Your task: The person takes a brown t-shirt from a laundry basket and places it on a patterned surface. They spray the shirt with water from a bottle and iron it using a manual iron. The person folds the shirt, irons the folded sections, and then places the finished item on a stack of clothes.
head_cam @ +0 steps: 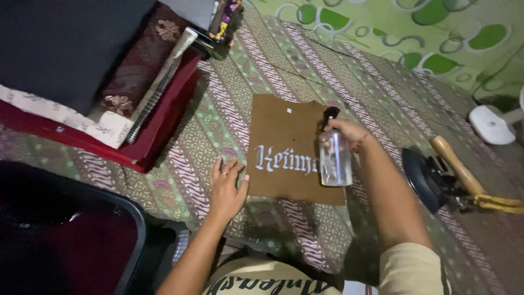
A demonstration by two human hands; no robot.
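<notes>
A folded brown garment point(284, 136) with white lettering lies flat on a patterned batik cloth point(327, 71). My right hand point(346, 131) grips the black trigger head of a clear plastic spray bottle point(335, 158), held upright over the garment's right side. My left hand point(226, 188) rests flat on the cloth, fingers spread, a ring on one finger, its fingertips touching the garment's left edge.
An iron point(431, 177) with a wooden handle lies on its side at the right. A stack of folded fabrics point(136, 93) sits at the upper left. A dark basket point(76, 240) stands at the lower left. A white fan base point(491, 125) is at the far right.
</notes>
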